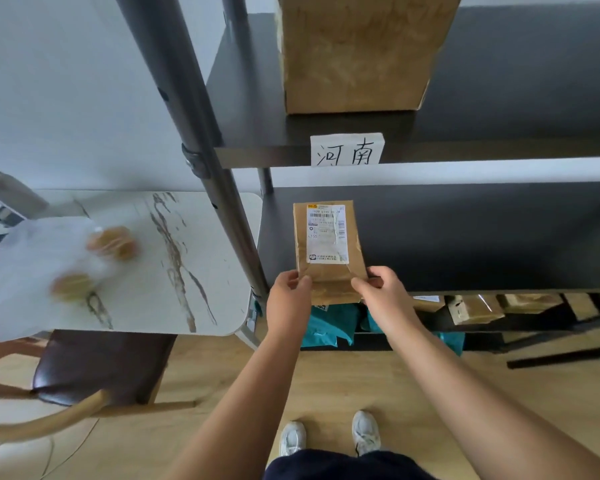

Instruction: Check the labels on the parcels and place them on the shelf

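Note:
A small brown cardboard parcel (328, 251) with a white shipping label on top lies on the dark shelf board (465, 237), its near end sticking out past the front edge. My left hand (290, 292) grips its near left corner. My right hand (380, 289) grips its near right corner. A bigger brown box (357, 53) stands on the shelf board above. A white paper sign with two handwritten characters (347, 150) is stuck on that upper board's front edge.
A grey shelf post (201, 150) rises left of the parcel. Left of it stands a marble-pattern table (174, 258) with a clear plastic bag (39, 271) on it, and a brown chair (101, 365) below. Teal bags (329, 323) and brown parcels (475, 308) lie on the lowest level.

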Motion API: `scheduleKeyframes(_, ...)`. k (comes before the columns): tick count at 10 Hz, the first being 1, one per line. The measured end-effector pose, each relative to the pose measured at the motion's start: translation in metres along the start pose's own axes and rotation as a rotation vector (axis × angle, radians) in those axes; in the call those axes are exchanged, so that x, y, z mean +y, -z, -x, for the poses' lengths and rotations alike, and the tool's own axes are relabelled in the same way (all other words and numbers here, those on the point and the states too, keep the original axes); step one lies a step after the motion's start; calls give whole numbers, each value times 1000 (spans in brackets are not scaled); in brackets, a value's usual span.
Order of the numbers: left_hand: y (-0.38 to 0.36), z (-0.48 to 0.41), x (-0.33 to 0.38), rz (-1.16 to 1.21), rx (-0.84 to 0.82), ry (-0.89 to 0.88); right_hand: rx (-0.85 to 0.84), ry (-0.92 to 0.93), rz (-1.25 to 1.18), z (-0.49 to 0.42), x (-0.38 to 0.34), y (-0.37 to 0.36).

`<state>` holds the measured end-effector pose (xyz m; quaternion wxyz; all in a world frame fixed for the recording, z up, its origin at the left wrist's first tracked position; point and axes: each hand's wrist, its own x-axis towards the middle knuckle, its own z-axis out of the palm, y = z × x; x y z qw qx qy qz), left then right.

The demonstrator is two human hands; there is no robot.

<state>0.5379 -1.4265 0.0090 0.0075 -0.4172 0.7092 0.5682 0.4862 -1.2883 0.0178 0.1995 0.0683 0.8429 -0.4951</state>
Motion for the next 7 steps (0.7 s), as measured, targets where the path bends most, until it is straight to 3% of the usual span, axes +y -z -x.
scheduleKeyframes(5,13,-42,44,-133,-124,-124,-52,-70,-80,-46,-38,-9)
scheduleKeyframes(7,11,-34,22,-239,-98,-36,-1,-87,-65,-33,-29,-4)
